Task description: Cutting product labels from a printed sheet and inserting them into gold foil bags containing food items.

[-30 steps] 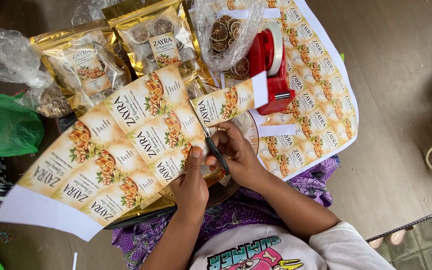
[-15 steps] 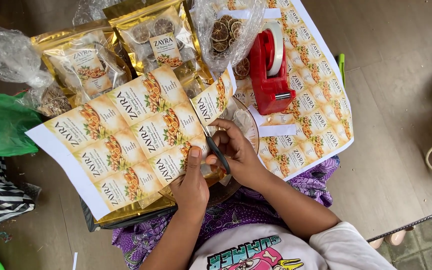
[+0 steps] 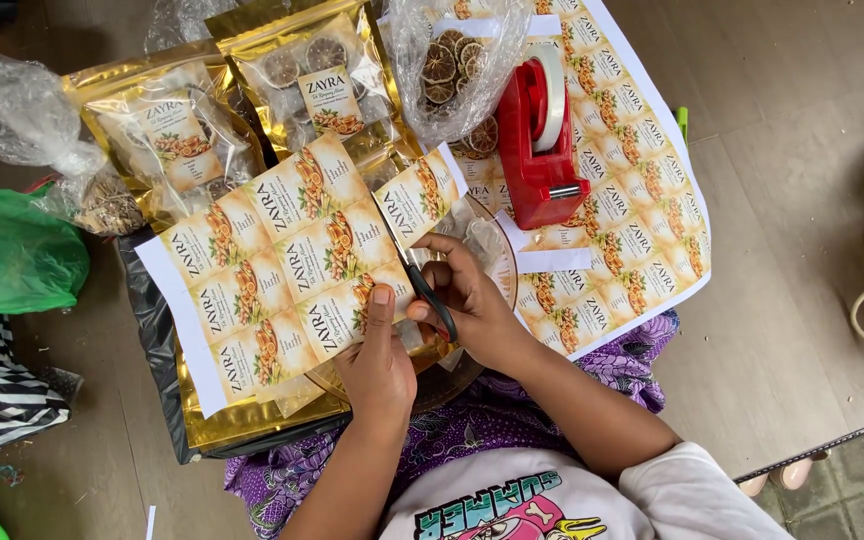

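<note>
The left hand [image 3: 377,365] is gripping the near edge of a label sheet [image 3: 292,265], thumb lying flat on top and the other fingers curled out of sight beneath it, holding the sheet raised over the gold pouches [image 3: 242,110]. The right hand [image 3: 472,300] is working black-handled scissors [image 3: 417,275], fingers closed through the loops, with the blades pointing away from the person and slicing between two columns of labels; how wide the blades are standing cannot be told. One strip at the sheet's right edge is hanging partly cut free. Just beyond the right hand, a red tape dispenser [image 3: 537,140] is sitting on a second label sheet [image 3: 642,220] spread across the floor. A clear bag of dried slices [image 3: 447,70] is lying beside the dispenser, and a green bag [image 3: 7,255] is resting well off to the left.
</note>
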